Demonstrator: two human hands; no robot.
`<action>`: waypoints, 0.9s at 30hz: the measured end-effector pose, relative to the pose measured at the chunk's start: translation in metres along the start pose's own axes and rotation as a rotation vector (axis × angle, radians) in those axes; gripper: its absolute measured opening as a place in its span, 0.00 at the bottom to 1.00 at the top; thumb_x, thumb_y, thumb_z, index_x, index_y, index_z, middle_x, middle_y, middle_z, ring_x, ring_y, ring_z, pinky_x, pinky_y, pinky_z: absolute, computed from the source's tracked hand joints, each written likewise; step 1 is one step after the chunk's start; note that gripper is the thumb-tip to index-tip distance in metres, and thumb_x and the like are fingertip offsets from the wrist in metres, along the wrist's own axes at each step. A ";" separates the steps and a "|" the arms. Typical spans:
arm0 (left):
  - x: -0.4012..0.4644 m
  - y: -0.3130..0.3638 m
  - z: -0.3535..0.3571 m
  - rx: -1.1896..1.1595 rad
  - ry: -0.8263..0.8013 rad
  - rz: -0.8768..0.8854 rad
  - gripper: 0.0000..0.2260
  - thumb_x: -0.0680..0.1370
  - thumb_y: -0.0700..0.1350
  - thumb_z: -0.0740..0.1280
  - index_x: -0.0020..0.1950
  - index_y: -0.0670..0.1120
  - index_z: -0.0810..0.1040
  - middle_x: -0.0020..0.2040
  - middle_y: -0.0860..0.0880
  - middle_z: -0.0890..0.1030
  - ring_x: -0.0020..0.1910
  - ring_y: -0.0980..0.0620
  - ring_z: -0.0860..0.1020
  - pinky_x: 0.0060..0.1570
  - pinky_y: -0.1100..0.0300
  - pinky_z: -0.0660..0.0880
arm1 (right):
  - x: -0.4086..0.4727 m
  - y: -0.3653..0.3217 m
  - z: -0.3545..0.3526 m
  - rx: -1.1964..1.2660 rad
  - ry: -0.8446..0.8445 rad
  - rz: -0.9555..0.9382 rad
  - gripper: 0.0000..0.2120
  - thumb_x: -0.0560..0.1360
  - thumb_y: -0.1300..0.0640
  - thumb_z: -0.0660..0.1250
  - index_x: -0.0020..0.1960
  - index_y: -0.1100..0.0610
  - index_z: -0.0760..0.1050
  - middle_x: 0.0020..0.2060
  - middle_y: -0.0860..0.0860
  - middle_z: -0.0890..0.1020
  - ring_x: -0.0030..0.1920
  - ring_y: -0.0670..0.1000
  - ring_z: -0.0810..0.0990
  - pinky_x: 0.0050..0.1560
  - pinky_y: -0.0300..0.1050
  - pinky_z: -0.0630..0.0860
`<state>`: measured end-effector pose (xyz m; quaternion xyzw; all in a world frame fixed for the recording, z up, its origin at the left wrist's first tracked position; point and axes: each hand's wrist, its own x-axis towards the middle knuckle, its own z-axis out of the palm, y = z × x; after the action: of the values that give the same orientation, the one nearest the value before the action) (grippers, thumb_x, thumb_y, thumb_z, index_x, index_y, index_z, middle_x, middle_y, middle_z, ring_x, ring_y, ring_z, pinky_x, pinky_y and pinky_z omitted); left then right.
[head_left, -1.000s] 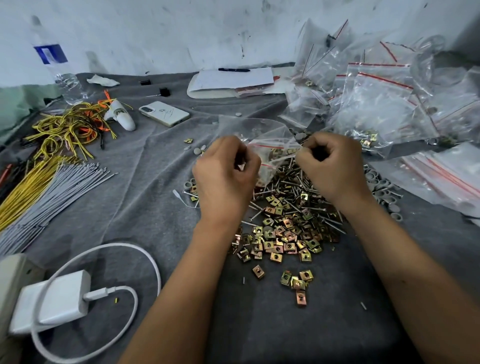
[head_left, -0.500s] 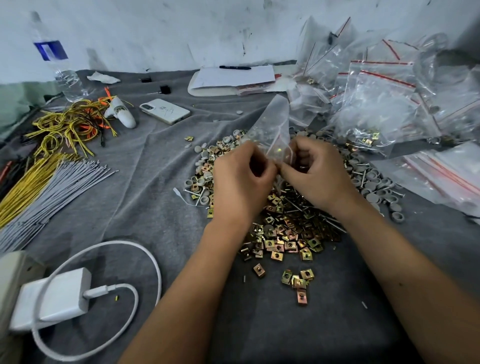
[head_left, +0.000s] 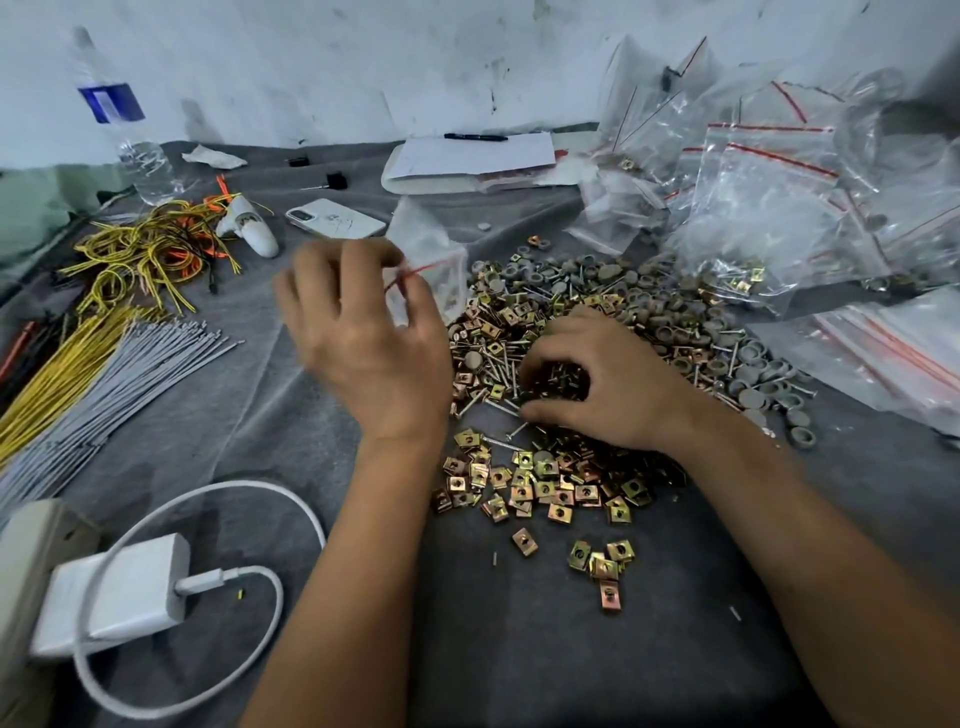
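Far left: a white square plastic charger block with its looped cable lies near a flat bundle of straight grey wires; a tangle of yellow and orange wires and a clear plastic water bottle sit further back.
Left hand: raised above the cloth, thumb and first fingers pinched on the small clear plastic zip bag, the other fingers loosely spread.
Bag position: in the air just left of the hardware heap, beyond the left hand.
Bag axis: its red seal strip runs left to right, rising slightly rightward; the clear body stands up and away from the person (motion blur hides the exact outline).
Heap: brass-coloured square metal clip nuts nearest, thin steel screws in the middle, grey round plastic caps to the right.
Right hand: palm down on the screws, fingers curled into them; I cannot tell whether it grips any.
Far right: a pile of clear red-striped zip bags.
Surface: a wrinkled grey felt cloth.
Room: a scuffed white painted wall behind.
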<state>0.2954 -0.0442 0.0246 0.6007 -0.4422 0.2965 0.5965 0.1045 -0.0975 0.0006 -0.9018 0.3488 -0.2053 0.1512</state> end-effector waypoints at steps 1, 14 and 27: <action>-0.002 0.001 0.001 0.042 -0.079 -0.013 0.03 0.73 0.37 0.72 0.45 0.40 0.81 0.47 0.42 0.79 0.48 0.40 0.76 0.47 0.60 0.64 | 0.001 -0.002 0.000 -0.024 -0.044 -0.022 0.17 0.72 0.41 0.76 0.56 0.47 0.81 0.49 0.43 0.77 0.54 0.46 0.70 0.56 0.49 0.71; -0.016 -0.005 0.012 0.090 -0.763 -0.110 0.07 0.76 0.46 0.69 0.43 0.44 0.84 0.43 0.45 0.81 0.49 0.43 0.76 0.50 0.48 0.75 | 0.001 -0.007 0.000 -0.189 -0.040 -0.010 0.07 0.77 0.49 0.70 0.52 0.50 0.79 0.48 0.45 0.77 0.53 0.47 0.70 0.56 0.49 0.73; -0.027 0.013 0.016 -0.200 -0.795 -0.191 0.11 0.83 0.46 0.66 0.61 0.49 0.86 0.52 0.49 0.79 0.57 0.47 0.74 0.59 0.45 0.72 | -0.002 -0.015 -0.008 0.097 0.583 -0.060 0.08 0.72 0.61 0.79 0.50 0.59 0.84 0.44 0.50 0.85 0.43 0.44 0.80 0.48 0.31 0.76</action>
<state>0.2699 -0.0536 0.0048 0.6458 -0.6069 -0.0593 0.4595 0.1079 -0.0868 0.0131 -0.8065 0.3404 -0.4765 0.0814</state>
